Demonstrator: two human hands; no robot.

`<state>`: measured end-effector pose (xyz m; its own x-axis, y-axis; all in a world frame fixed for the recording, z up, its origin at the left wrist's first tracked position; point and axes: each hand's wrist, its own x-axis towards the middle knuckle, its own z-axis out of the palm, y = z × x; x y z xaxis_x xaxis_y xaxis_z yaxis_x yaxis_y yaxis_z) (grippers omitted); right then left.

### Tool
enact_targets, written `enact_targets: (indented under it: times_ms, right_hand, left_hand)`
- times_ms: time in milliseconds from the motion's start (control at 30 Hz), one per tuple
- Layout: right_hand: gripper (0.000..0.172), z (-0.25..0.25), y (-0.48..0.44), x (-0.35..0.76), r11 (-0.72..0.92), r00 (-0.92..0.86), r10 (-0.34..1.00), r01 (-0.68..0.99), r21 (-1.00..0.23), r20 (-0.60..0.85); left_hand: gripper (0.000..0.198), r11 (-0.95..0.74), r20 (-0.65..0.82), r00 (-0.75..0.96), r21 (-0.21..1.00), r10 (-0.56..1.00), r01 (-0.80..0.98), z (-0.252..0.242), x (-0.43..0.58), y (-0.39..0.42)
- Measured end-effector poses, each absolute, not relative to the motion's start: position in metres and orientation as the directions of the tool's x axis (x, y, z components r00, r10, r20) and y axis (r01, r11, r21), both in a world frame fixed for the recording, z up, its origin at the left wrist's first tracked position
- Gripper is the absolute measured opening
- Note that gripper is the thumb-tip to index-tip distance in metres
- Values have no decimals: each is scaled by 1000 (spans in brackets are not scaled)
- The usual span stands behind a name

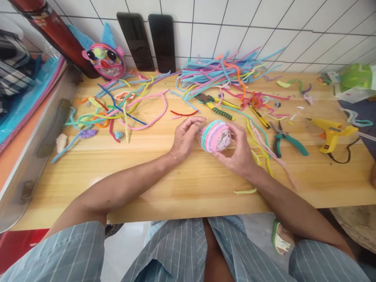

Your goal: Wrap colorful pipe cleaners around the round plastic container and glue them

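Observation:
A round ball wound with pink, purple and teal pipe cleaners (212, 136) is held a little above the table, a mottled white-and-pink patch on its right side. My right hand (241, 150) grips it from the right, thumb below and fingers behind. At its left side my left hand (186, 137) is closed, thumb and forefinger pinched together close to the ball; what they hold, if anything, is too small to make out. Just behind the hands lie a short red pipe cleaner (185, 113) and yellow-and-black handled pliers (216, 106).
Loose pipe cleaners (117, 105) spread at left; a big bundle (211, 74) lies against the tiled wall. Teal pliers (290, 141), a yellow cutter (260, 116) and a yellow glue gun (330, 133) are at right. Two phones (161, 43) and a pipe-cleaner figure (105, 60) stand behind.

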<state>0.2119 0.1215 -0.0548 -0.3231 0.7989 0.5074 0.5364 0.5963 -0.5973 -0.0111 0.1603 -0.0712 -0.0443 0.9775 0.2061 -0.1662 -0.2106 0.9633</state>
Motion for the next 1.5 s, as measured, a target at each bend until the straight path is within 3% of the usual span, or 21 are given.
enact_targets:
  times_ms: [333, 567, 867, 967, 1200, 1400, 1500]
  right_hand:
    - [97, -57, 124, 212, 612, -318, 785, 532, -585, 532]
    - [95, -55, 123, 212, 622, -326, 778, 520, -585, 537]
    - [91, -53, 119, 206, 698, -346, 706, 488, -524, 618]
    - [80, -44, 118, 208, 701, -316, 698, 485, -523, 642]
    - [22, -21, 117, 214, 721, -241, 644, 509, -471, 726]
    - [22, -13, 114, 207, 776, -308, 581, 488, -400, 753]
    - [20, -9, 112, 207, 752, -313, 619, 503, -427, 721]
  left_hand:
    - [36, -176, 168, -61, 971, 984, -162, -70, -13, 167]
    - [50, -382, 379, -78, 923, 922, -40, -67, -11, 167]
    - [34, -635, 653, -24, 743, 757, 213, -59, -14, 160]
    - [36, -682, 707, 50, 658, 706, 317, -51, -17, 155]
    - [33, -770, 762, 204, 524, 614, 364, -42, -15, 141]
    - [17, -805, 776, 237, 519, 585, 287, -37, -12, 131]
    - [13, -815, 778, 247, 532, 578, 233, -34, -10, 127]
